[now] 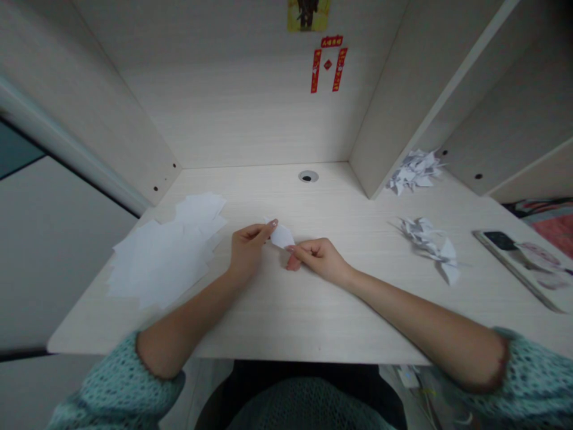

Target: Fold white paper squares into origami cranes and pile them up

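Observation:
A small white piece of folded paper [282, 236] is held up between both hands, just above the desk. My left hand [249, 246] pinches its left end between thumb and fingers. At its right end, my right hand [320, 257] grips the lower corner, with some fingers curled beneath. Left of my hands lies a spread pile of white paper sheets [163, 257]. To the right rests a loose group of folded paper pieces [430, 243], apart from my right hand.
Another heap of folded paper [415, 170] sits by the upright divider [385, 119]. A phone [523, 263] lies at the right. A round cable hole [308, 177] is near the back panel, which carries red stickers [328, 64]. The desk's front edge runs close to my body.

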`<action>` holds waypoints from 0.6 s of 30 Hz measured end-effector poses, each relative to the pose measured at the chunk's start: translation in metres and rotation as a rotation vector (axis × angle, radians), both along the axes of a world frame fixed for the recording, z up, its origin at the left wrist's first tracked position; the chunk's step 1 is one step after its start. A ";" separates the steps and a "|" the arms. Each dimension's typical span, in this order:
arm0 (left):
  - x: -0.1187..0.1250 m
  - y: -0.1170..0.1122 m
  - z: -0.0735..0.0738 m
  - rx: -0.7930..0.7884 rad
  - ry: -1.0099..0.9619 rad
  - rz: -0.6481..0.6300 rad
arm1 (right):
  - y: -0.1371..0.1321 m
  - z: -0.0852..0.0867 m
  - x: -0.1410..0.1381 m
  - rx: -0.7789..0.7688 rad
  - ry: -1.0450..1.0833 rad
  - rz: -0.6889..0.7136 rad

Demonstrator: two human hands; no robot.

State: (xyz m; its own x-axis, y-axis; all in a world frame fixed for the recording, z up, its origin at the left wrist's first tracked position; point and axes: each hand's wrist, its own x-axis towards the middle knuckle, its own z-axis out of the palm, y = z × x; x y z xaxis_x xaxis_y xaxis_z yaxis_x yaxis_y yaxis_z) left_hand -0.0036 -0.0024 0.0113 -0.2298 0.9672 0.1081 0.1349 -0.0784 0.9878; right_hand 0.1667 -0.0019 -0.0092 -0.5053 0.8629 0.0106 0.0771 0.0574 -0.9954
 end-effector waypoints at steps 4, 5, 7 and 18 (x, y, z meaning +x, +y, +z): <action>-0.001 0.001 0.000 -0.022 0.009 0.003 | -0.002 0.002 0.002 0.078 -0.032 0.033; -0.001 0.001 0.000 -0.030 0.006 0.002 | -0.002 0.002 0.002 0.087 -0.035 0.030; 0.000 0.001 0.000 -0.044 -0.001 -0.004 | -0.001 0.000 0.001 0.080 -0.031 0.031; -0.012 0.010 -0.003 0.005 0.019 0.106 | -0.005 -0.001 0.005 0.218 -0.053 0.138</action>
